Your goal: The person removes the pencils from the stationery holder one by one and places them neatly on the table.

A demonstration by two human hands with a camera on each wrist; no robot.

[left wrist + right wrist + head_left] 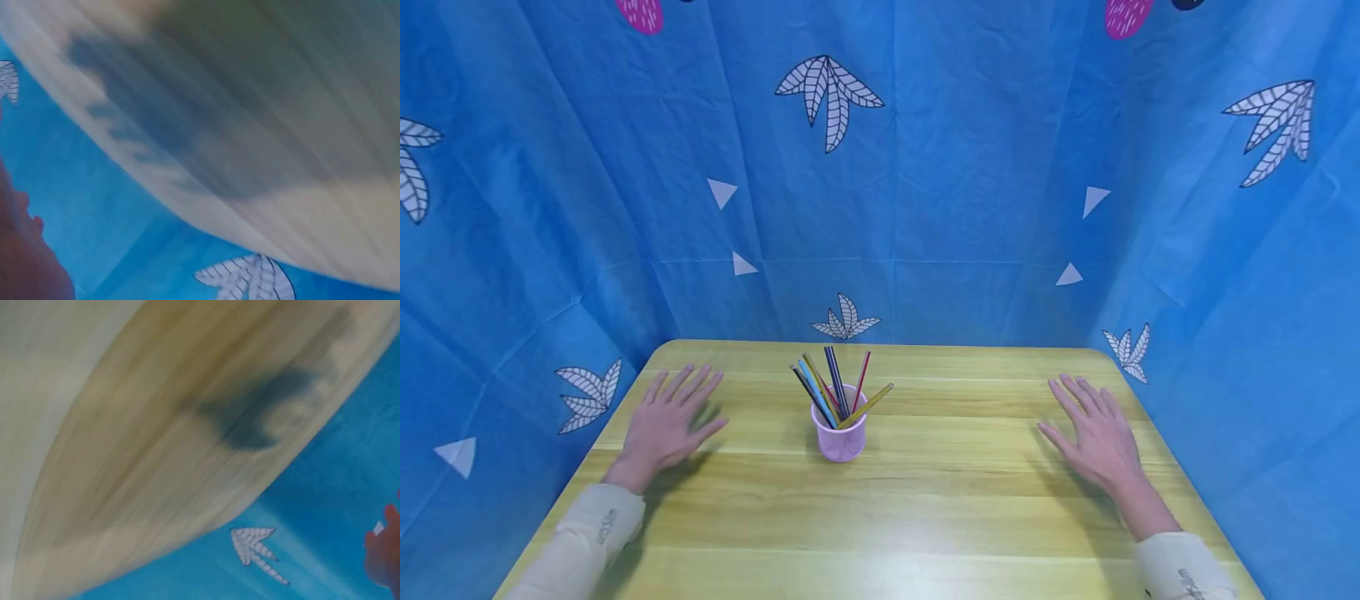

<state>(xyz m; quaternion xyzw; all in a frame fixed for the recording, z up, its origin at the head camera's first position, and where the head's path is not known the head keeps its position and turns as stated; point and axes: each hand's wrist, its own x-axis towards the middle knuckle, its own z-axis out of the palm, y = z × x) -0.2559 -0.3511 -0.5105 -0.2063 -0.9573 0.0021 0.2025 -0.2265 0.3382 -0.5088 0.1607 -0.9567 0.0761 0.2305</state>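
Your table [955, 492] was brightly lit.
You had pale glare near its front; your wrist views were blurred and shadowed.

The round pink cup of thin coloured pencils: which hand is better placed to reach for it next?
Probably the left hand: in the head view it is nearer the pink cup than the right hand. Both look empty.

Your left hand [661, 427] and right hand [1099, 435] are well apart; a pink cup [841, 446] of pencils [835, 379] stands between, on the tabletop [955, 492]
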